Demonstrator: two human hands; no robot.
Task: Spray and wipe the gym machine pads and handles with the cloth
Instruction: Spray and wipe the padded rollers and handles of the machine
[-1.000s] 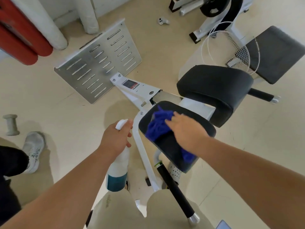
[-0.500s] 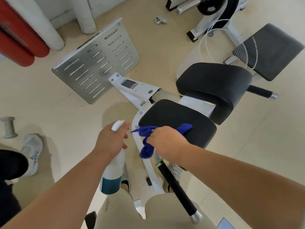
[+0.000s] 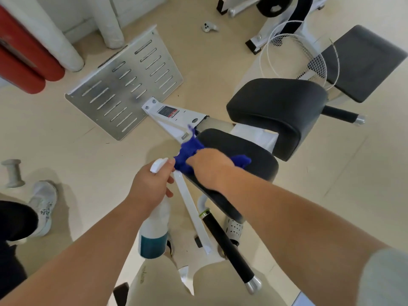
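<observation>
1. Gripping a bunched blue cloth (image 3: 189, 151) in the right hand (image 3: 212, 167), mid-frame, pressed on the near black pad (image 3: 247, 155).
2. Clutching the spray bottle (image 3: 154, 230) in the left hand (image 3: 150, 186), just lower left.

You are looking down at three black pads: near pad (image 3: 249, 160), middle pad (image 3: 276, 107), far pad (image 3: 362, 62). You are seeing two black handles, one near (image 3: 227, 244), one far (image 3: 337, 113). One blue cloth (image 3: 189, 151), one spray bottle (image 3: 154, 228), one slotted metal plate (image 3: 123, 82). You are also catching one small dumbbell (image 3: 13, 173), one white shoe (image 3: 44, 206), two red cylinders (image 3: 24, 62).
</observation>
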